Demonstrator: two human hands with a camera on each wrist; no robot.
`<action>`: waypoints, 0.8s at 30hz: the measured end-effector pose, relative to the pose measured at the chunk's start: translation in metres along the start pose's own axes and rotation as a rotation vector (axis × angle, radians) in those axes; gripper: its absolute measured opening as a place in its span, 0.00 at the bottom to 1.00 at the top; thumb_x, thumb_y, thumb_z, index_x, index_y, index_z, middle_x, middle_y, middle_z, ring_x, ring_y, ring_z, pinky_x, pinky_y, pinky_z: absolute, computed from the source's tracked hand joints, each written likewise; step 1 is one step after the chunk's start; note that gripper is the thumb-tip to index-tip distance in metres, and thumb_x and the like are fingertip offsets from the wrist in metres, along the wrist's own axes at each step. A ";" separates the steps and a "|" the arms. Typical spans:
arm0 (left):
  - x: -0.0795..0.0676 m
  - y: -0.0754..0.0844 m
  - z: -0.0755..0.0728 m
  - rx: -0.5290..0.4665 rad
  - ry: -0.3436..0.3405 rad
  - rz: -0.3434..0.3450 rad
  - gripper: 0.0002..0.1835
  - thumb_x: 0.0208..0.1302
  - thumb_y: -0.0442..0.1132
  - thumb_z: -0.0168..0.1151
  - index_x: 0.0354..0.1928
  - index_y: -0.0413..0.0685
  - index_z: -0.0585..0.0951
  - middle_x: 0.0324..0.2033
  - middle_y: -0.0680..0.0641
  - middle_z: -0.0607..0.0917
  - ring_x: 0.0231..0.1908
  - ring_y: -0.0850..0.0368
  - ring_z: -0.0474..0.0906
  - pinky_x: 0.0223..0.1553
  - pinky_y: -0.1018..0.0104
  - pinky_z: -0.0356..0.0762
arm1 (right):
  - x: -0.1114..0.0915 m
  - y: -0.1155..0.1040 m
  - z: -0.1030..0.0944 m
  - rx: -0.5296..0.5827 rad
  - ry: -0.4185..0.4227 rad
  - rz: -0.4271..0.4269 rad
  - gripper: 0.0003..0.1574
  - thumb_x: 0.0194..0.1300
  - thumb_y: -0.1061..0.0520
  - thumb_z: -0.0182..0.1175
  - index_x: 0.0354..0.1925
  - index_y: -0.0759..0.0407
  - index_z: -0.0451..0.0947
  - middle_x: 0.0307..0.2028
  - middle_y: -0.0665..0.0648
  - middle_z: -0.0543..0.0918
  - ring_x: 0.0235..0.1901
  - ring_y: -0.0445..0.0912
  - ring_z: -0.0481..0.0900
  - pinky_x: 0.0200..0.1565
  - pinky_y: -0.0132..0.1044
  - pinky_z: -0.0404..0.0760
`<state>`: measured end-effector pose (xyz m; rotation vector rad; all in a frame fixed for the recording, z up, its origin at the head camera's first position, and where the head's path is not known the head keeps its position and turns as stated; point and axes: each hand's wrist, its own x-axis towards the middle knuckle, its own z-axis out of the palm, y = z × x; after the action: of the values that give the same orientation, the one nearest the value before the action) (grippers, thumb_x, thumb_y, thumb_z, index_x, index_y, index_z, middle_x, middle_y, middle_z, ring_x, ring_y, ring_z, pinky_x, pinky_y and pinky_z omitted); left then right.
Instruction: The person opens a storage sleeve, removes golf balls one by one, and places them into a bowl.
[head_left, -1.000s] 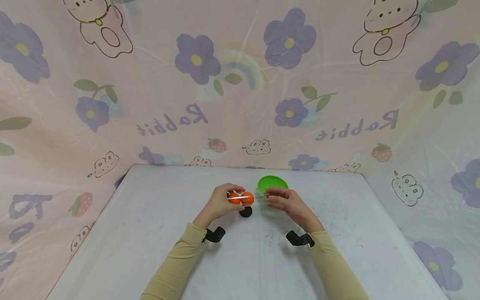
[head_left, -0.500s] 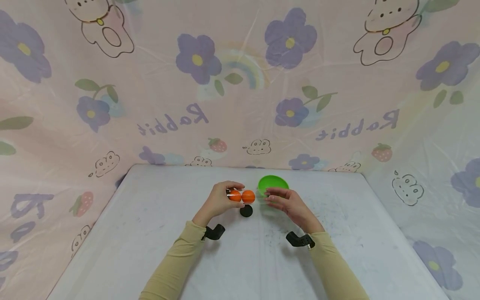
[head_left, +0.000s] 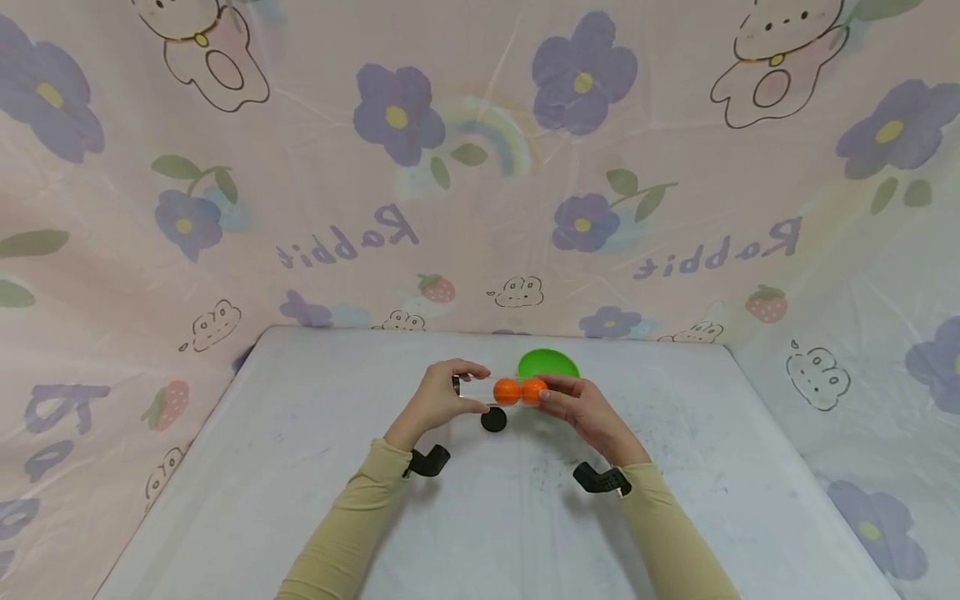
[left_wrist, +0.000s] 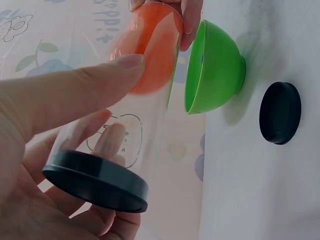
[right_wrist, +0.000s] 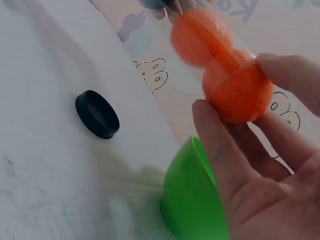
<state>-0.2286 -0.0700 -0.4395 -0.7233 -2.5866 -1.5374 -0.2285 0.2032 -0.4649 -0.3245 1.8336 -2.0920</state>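
My left hand (head_left: 435, 398) grips a clear tube (head_left: 477, 390) held nearly level above the table, its black end cap (left_wrist: 95, 180) on the left. Two orange balls sit side by side toward the tube's right end: the inner ball (head_left: 506, 392) is inside, while the outer ball (right_wrist: 239, 87) pokes part way out of the mouth. The thumb and fingers of my right hand (head_left: 588, 417) pinch that outer ball. Below the tube a loose black lid (head_left: 493, 419) lies on the table. A green bowl (head_left: 547, 362) stands behind the right fingers, its inside mostly hidden.
The white table (head_left: 450, 517) stretches out on both sides of the arms. A patterned cloth (head_left: 480, 208) hangs at its back and sides. Black wrist mounts (head_left: 430, 462) sit at both cuffs.
Both balls have slid rightward along the tube, from near the left hand to the mouth. My right fingers have come onto the outer ball; the bowl and lid stay put.
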 end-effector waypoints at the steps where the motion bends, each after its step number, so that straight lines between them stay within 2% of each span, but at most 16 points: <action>1: 0.000 0.000 0.000 -0.001 -0.001 0.001 0.25 0.41 0.33 0.80 0.46 0.49 0.84 0.42 0.51 0.84 0.44 0.55 0.76 0.49 0.58 0.74 | 0.000 0.000 0.000 0.001 0.001 0.000 0.31 0.64 0.59 0.63 0.61 0.71 0.69 0.53 0.62 0.79 0.51 0.52 0.79 0.55 0.45 0.74; 5: -0.001 0.001 0.000 -0.014 -0.007 -0.015 0.25 0.41 0.33 0.79 0.46 0.48 0.84 0.43 0.50 0.84 0.45 0.55 0.76 0.49 0.57 0.75 | 0.000 0.001 -0.002 0.002 0.011 0.014 0.31 0.64 0.59 0.63 0.62 0.71 0.69 0.53 0.61 0.79 0.50 0.52 0.79 0.54 0.44 0.75; 12: -0.004 0.001 0.001 -0.041 -0.016 -0.056 0.26 0.41 0.34 0.80 0.47 0.46 0.84 0.43 0.49 0.83 0.41 0.53 0.75 0.39 0.63 0.77 | -0.001 0.000 -0.005 -0.007 0.011 0.025 0.32 0.63 0.57 0.64 0.61 0.70 0.69 0.53 0.61 0.79 0.51 0.52 0.79 0.54 0.44 0.75; 20: -0.006 -0.004 0.002 -0.023 -0.021 -0.068 0.25 0.42 0.36 0.80 0.47 0.51 0.84 0.44 0.54 0.83 0.45 0.56 0.75 0.46 0.57 0.75 | -0.001 -0.003 -0.007 -0.036 -0.031 -0.004 0.26 0.66 0.59 0.61 0.59 0.71 0.71 0.50 0.61 0.81 0.49 0.53 0.80 0.54 0.47 0.74; 24: -0.007 -0.006 0.002 -0.036 -0.020 -0.071 0.25 0.43 0.37 0.80 0.48 0.50 0.83 0.44 0.53 0.83 0.46 0.51 0.75 0.46 0.56 0.75 | -0.001 -0.006 -0.006 -0.038 -0.023 0.005 0.28 0.65 0.58 0.63 0.58 0.72 0.72 0.49 0.61 0.81 0.48 0.52 0.80 0.54 0.47 0.74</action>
<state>-0.2242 -0.0729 -0.4474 -0.6602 -2.6332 -1.6085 -0.2303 0.2100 -0.4596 -0.3510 1.8609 -2.0439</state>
